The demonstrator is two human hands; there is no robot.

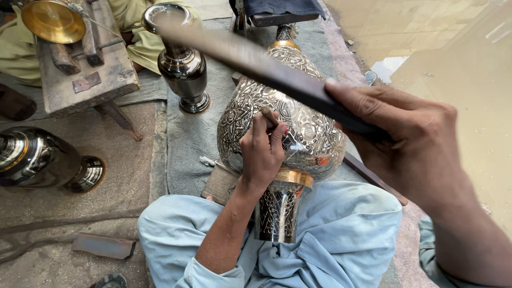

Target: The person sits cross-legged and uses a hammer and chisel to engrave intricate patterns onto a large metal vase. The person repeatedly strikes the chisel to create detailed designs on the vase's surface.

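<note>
Silver engraved vase [298, 122] lies tilted across the person's lap, its foot between the knees. On it rests the left hand [261, 154], whose fingers [277, 133] pinch a thin chisel [268, 116] against the metal. The right hand [410, 144] is raised, fingers closed around a long dark bar [256, 61]. A plain vase [181, 61] stands near, behind.

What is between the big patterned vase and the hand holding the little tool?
In the head view, only the small tool: the left hand pinches it and presses its tip against the engraved vase. The right hand holds a dark flat bar above.
</note>
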